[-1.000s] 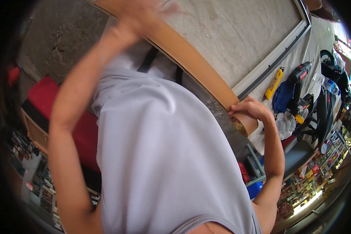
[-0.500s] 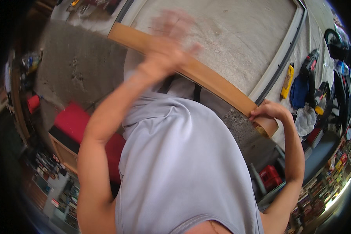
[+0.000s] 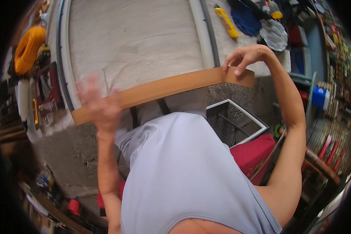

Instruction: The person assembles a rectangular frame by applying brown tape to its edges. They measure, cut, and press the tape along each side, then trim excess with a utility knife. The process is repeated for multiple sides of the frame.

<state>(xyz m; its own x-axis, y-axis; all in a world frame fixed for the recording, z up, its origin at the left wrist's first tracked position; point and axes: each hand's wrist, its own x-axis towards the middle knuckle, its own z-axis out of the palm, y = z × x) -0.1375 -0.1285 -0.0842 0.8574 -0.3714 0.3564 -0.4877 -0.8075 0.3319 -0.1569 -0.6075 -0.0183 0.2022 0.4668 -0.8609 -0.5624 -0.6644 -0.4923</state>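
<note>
A wide strip of brown tape (image 3: 163,85) stretches across the near end of a rectangular frame with pale sides and dark edging (image 3: 201,33). My right hand (image 3: 247,60) pinches the tape near its right end, thumb on top, where a short curved brown piece bends away past the fingers. My left hand (image 3: 101,103) is over the strip's left part, blurred by motion, its fingers spread and apart. Whether the left palm touches the tape, I cannot tell. A pale, creased surface (image 3: 132,43) fills the inside of the frame.
A yellow tool (image 3: 226,21), a blue cloth (image 3: 245,17) and a crumpled clear plastic piece (image 3: 274,34) lie right of the frame. An orange coil (image 3: 28,50) and a dark red tool case (image 3: 49,86) are on the left. Beside me stands a red padded seat (image 3: 253,156).
The view has turned, so the strip now slopes up to the right. My left hand has moved toward the strip's left end. My right hand still grips the right end.
</note>
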